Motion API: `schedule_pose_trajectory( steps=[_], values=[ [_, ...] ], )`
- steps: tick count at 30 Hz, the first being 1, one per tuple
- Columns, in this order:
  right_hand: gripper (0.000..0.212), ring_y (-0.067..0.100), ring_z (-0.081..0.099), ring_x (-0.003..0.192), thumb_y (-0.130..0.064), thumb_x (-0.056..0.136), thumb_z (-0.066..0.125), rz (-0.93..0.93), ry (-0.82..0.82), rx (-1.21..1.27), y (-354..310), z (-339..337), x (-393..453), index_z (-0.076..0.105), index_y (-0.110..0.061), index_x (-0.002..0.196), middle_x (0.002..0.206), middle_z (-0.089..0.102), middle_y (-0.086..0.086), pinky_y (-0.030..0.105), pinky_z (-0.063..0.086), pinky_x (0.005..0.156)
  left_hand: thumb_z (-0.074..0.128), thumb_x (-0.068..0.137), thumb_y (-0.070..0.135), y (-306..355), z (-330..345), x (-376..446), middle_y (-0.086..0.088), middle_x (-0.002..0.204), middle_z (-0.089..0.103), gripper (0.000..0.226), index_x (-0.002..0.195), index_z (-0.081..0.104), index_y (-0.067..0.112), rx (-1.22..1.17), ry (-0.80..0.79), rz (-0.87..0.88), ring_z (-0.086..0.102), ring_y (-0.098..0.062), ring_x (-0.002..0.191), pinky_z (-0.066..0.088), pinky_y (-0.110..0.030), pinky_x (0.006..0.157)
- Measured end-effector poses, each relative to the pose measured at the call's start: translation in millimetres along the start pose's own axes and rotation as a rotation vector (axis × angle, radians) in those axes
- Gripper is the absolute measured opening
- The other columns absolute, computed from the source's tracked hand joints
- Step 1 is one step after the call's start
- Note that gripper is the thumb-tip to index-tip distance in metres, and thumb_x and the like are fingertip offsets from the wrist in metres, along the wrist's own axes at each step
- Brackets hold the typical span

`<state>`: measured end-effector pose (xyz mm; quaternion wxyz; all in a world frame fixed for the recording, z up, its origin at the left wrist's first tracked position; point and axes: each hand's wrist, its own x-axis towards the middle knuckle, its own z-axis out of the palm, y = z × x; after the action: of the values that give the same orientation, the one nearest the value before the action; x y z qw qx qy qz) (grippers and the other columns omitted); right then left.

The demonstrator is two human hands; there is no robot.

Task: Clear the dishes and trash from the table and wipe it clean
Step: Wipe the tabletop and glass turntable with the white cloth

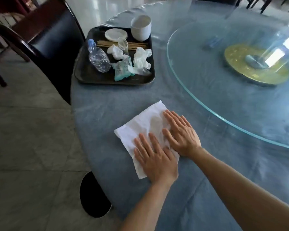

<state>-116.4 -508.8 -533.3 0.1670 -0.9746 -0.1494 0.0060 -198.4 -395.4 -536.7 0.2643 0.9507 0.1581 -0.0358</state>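
Blue bench (107, 114) lower centre: left hand (154, 161) and right hand (182, 135) press flat, fingers straight, on tissue (140, 129) to wipe.

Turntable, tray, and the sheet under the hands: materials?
Turntable: clear glass, glossy; it shows a greenish edge and the cloth through it.
Tray: probably dark plastic, semi-matte with soft sheen; could be lacquered.
Sheet: white tissue or wet wipe, wrinkled, slightly translucent; both hands, left and right, press it flat.
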Motion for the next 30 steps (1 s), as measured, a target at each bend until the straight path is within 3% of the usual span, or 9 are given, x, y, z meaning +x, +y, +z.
schedule_pose_trajectory(
  steps=[2, 3, 5, 8, 12, 14, 18, 25, 30],
  values=[
    [0.069, 0.014, 0.023, 0.153, -0.058, 0.099, 0.027, -0.001, 0.023, 0.014, 0.0, -1.5, 1.5, 0.029, -0.024, 0.159, 0.165, 0.030, -0.006, 0.039, 0.015, 0.126, 0.027, 0.089, 0.046, -6.3, -16.5, 2.1, -0.017, 0.167, 0.000, 0.076, 0.159, 0.021, 0.015, -0.005, -0.153, 0.033, 0.001, -0.035, 0.154, 0.007, -0.050, 0.120],
    [0.068, 0.015, 0.026, 0.152, -0.057, 0.099, 0.028, 0.005, 0.037, 0.020, 0.0, -2.4, 2.1, 0.031, -0.023, 0.158, 0.164, 0.032, -0.005, 0.040, 0.017, 0.126, 0.032, 0.086, 0.045, -10.6, -28.4, 6.6, -0.018, 0.165, 0.012, 0.075, 0.155, 0.031, 0.016, -0.031, -0.157, 0.054, 0.013, -0.037, 0.151, 0.018, -0.052, 0.116],
    [0.066, 0.017, 0.030, 0.150, -0.055, 0.100, 0.030, 0.021, 0.050, 0.037, -1.7, -4.2, 2.0, 0.034, -0.021, 0.157, 0.162, 0.036, -0.003, 0.041, 0.021, 0.124, 0.042, 0.079, 0.039, -20.1, -54.2, 27.2, -0.017, 0.148, 0.040, 0.064, 0.138, 0.051, 0.013, -0.104, -0.053, 0.044, 0.038, -0.039, 0.129, 0.035, -0.050, 0.100],
    [0.064, 0.020, 0.035, 0.147, -0.052, 0.100, 0.033, 0.024, 0.048, 0.047, -2.1, -6.5, 2.1, 0.038, -0.019, 0.154, 0.160, 0.039, -0.001, 0.037, 0.023, 0.122, 0.053, 0.078, 0.031, -29.5, -78.6, 76.7, -0.018, 0.131, 0.054, 0.056, 0.130, 0.056, 0.009, -0.050, 0.136, 0.054, 0.049, -0.040, 0.113, 0.042, -0.049, 0.090],
    [0.064, 0.026, 0.040, 0.142, -0.053, 0.100, 0.033, 0.082, 0.027, 0.038, 3.5, -8.6, 11.0, 0.040, -0.018, 0.152, 0.158, 0.041, 0.002, 0.040, 0.031, 0.116, 0.062, 0.089, 0.039, -29.9, -90.9, 123.5, -0.009, 0.137, 0.055, 0.062, 0.142, 0.045, 0.013, 0.108, -0.130, 0.050, 0.045, -0.035, 0.125, 0.035, -0.047, 0.100],
    [0.063, 0.029, 0.041, 0.138, -0.054, 0.098, 0.034, 0.096, 0.018, 0.006, 4.1, -9.8, 15.7, 0.043, -0.018, 0.150, 0.156, 0.042, 0.006, 0.042, 0.032, 0.113, 0.067, 0.087, 0.036, -34.7, -92.4, 132.5, -0.002, 0.121, 0.062, 0.056, 0.136, 0.049, 0.015, 0.041, -0.170, 0.013, 0.050, -0.031, 0.120, 0.035, -0.046, 0.100],
    [0.062, 0.030, 0.042, 0.136, -0.053, 0.097, 0.036, 0.110, 0.015, 0.011, 3.6, -13.9, 16.0, 0.045, -0.017, 0.147, 0.153, 0.043, 0.008, 0.042, 0.032, 0.111, 0.066, 0.085, 0.026, -42.6, -100.1, 147.0, 0.002, 0.085, 0.062, 0.008, 0.093, 0.064, 0.023, -0.077, -0.325, -0.005, 0.061, -0.026, 0.088, 0.042, -0.033, 0.072],
    [0.056, 0.034, 0.044, 0.131, -0.046, 0.098, 0.038, 0.112, -0.097, -0.032, 2.9, -20.5, 18.9, 0.051, -0.015, 0.142, 0.152, 0.043, 0.013, 0.044, 0.030, 0.109, 0.063, 0.092, 0.026, -38.5, -129.8, 150.9, 0.002, 0.081, 0.060, 0.013, 0.085, 0.057, 0.017, -0.145, -0.461, 0.151, 0.054, -0.019, 0.074, 0.035, -0.030, 0.063],
    [0.036, 0.028, 0.060, 0.108, -0.044, 0.100, 0.044, 0.488, 0.244, 0.160, -48.5, -43.4, 1.2, 0.072, -0.021, 0.101, 0.120, 0.066, -0.001, 0.039, 0.039, 0.092, 0.061, 0.093, 0.025, -12.1, -172.9, 117.1, 0.009, 0.071, 0.059, 0.012, 0.084, 0.057, 0.019, -0.297, -0.442, 0.299, 0.052, -0.009, 0.064, 0.036, -0.022, 0.059]
  ],
)
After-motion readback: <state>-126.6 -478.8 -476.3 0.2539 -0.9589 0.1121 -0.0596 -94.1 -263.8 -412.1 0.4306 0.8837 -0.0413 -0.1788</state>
